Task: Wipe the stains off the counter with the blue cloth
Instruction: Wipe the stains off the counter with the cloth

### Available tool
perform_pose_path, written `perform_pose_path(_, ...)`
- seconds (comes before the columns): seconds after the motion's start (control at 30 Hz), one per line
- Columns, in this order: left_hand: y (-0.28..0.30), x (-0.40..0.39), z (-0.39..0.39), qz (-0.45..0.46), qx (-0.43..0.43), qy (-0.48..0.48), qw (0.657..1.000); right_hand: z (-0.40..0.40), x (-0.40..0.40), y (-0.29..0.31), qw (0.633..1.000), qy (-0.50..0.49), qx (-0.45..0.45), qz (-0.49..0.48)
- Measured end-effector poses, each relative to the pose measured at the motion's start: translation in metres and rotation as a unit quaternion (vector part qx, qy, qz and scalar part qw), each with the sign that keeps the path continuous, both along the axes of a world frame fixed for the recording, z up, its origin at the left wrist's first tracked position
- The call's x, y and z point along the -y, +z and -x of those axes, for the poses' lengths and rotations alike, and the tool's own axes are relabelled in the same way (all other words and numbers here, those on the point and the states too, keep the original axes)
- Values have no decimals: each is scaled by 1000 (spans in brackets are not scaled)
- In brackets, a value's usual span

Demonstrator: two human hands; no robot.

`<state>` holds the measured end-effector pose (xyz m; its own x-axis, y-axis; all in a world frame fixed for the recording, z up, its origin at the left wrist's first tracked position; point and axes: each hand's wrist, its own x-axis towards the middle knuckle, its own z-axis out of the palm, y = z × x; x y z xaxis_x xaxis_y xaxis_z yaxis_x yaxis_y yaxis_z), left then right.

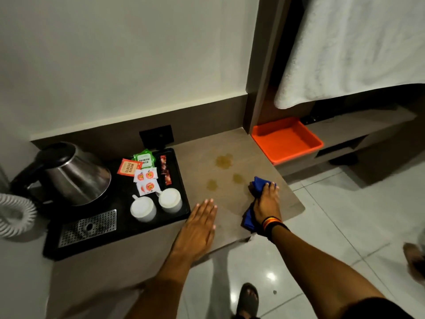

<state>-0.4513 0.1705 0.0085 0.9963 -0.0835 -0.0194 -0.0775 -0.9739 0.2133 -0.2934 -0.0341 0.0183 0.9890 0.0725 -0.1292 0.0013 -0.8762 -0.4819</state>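
The right hand [266,204] presses the blue cloth [261,183] flat onto the counter [230,217] near its right edge, grip closed over the bunched fabric. The left hand [199,226] rests open, fingers spread flat on the counter beside the black tray [122,233]. 3 yellowish stains [224,161] lie just beyond the cloth.

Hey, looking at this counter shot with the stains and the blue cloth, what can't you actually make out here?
All in the head view:
- Blue cloth: mostly covered by the right hand; its full shape is hidden.
- Counter under the left hand: any stain there is covered.
- Small sachets on the black tray: print too small to read.
- Object at the right edge: blurred and cut off.
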Motion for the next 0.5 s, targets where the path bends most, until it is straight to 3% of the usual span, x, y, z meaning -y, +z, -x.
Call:
perform_pose_path(0.23, -41, -39, 48, 17, -53, -78, 995, -8, -21, -30, 995, 1, 24, 93)
perform_pose_path(0.5, -31, -50, 39, 39, -48, -133, 989, 20, -28, -45, 986, 144, 60, 56)
